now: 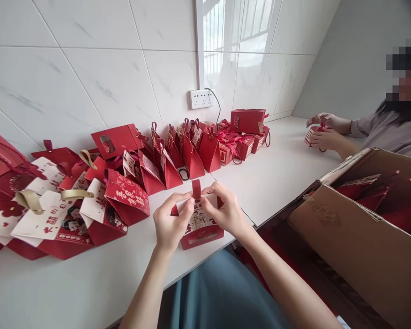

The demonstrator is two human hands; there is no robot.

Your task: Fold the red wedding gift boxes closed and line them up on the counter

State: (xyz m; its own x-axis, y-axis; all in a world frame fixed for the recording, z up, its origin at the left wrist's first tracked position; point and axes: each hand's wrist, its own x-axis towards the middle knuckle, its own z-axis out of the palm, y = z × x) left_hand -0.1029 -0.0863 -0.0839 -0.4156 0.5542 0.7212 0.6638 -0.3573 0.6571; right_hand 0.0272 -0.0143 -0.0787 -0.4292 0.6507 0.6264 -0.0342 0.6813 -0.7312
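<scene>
A small red gift box (201, 228) with a white printed front stands at the near edge of the white table (281, 164). My left hand (170, 224) grips its left top side, fingers pinched at the upright red ribbon tab (196, 188). My right hand (226, 210) pinches the top from the right, touching the same tab. Both hands are closed on the box.
Several red gift bags and boxes (164, 164) line the tiled wall, with a heap (55, 205) at left. An open cardboard carton (366, 228) holding red pieces stands at right. Another person's hands (324, 132) hold a small red box at far right. A wall socket (201, 98) has a cable.
</scene>
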